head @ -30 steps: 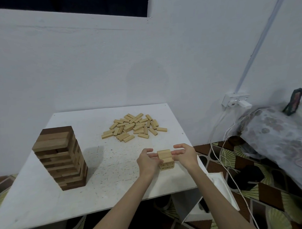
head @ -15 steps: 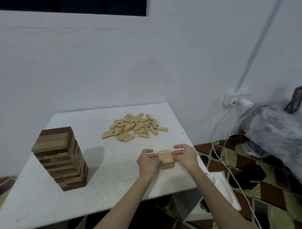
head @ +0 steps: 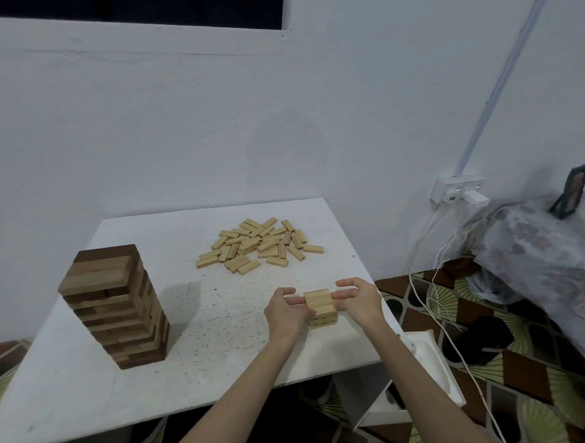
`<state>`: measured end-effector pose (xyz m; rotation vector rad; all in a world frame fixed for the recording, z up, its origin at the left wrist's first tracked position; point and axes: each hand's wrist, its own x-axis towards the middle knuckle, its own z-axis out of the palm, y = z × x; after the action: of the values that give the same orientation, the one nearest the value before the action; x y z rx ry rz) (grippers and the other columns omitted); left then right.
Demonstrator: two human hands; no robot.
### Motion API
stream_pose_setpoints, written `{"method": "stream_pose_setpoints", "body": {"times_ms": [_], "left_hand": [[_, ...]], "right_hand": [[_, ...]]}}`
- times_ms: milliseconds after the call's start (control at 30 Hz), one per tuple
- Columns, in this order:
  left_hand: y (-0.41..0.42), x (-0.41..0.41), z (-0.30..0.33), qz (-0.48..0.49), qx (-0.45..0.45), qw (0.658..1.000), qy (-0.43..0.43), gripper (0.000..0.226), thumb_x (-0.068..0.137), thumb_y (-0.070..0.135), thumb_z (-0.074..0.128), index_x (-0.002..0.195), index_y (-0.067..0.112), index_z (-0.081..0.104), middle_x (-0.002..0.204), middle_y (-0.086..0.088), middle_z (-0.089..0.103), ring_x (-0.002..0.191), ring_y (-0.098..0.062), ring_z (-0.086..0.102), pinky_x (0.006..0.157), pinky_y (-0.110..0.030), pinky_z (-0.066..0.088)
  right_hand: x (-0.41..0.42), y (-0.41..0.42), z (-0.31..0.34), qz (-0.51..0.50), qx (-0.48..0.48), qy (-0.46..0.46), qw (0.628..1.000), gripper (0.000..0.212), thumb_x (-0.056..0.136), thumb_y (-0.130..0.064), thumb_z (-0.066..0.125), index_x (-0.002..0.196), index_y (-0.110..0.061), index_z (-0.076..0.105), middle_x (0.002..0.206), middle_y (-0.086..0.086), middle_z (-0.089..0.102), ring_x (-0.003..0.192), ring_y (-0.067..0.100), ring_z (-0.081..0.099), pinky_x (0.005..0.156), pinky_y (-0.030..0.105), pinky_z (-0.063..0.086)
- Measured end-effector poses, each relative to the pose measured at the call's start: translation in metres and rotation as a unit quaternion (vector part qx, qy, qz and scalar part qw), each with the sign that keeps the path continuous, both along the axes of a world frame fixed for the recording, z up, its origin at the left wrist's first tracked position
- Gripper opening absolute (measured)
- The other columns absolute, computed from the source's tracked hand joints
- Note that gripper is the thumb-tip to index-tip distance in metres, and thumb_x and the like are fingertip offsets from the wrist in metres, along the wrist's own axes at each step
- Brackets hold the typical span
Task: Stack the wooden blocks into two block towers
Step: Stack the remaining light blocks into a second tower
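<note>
A short stack of pale wooden blocks [head: 320,308] stands near the front right of the white table [head: 221,323]. My left hand [head: 284,312] touches its left side with straight fingers. My right hand [head: 358,298] presses its right side, fingers straight against the top layer. A tall tower of dark and light blocks [head: 113,303] stands at the table's left. A loose pile of pale blocks [head: 260,244] lies toward the back middle.
The table's right edge is close to the short stack. A white box [head: 429,379] sits on the patterned floor to the right, with cables [head: 432,282], a wall socket [head: 457,190] and a covered bundle [head: 544,252] beyond it.
</note>
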<state>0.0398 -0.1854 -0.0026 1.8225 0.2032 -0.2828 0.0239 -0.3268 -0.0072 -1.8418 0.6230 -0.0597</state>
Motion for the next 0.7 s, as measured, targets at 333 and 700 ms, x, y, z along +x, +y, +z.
{"method": "stream_pose_setpoints", "body": {"times_ms": [333,700], "left_hand": [[0.012,0.021,0.028,-0.018,-0.107,0.975,0.192,0.068,0.099,0.053,0.024,0.141,0.000,0.030,0.114,-0.022,0.053,0.098,-0.032,0.055,0.079,-0.038,0.040],[0.006,0.001,0.061,-0.089,-0.137,0.967,0.195,0.080,0.096,0.060,0.006,0.147,0.000,0.015,0.079,-0.018,0.054,0.053,-0.024,0.050,0.036,-0.013,0.038]], "right_hand": [[0.001,-0.004,0.040,0.016,0.042,0.091,0.995,0.032,0.100,-0.042,0.038,0.105,-0.011,0.046,0.096,0.012,0.059,0.081,0.025,0.062,0.072,0.033,0.048],[0.000,0.012,0.047,0.090,-0.031,0.144,0.985,0.075,0.096,-0.063,0.014,0.137,-0.006,0.039,0.120,0.016,0.056,0.106,0.030,0.058,0.089,0.041,0.046]]}}
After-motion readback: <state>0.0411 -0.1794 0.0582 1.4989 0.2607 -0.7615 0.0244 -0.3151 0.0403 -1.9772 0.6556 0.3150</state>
